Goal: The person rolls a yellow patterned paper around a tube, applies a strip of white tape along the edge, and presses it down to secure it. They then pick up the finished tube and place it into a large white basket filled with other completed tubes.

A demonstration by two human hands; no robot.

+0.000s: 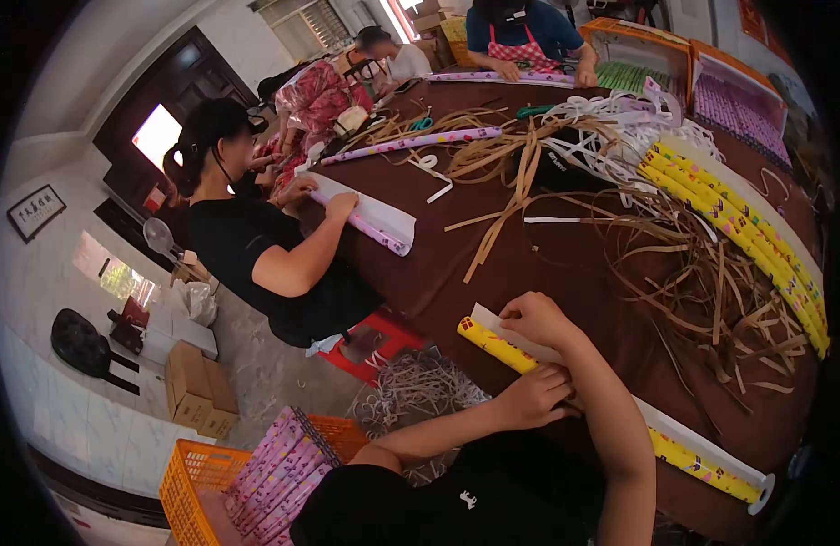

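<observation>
A yellow patterned paper roll lies diagonally on the brown table, with a white sheet edge showing along its far side. My left hand has its fingers curled over the middle of the roll. Higher up, my right hand pinches the white edge near the roll's upper left end. My right forearm crosses over the roll and hides part of it. Beyond the forearm the roll continues to the lower right, ending near a white round rim.
Brown strips, white strips and yellow rolls cover the table's right side. A co-worker at left handles a purple roll; others sit beyond. An orange crate of purple rolls stands at lower left.
</observation>
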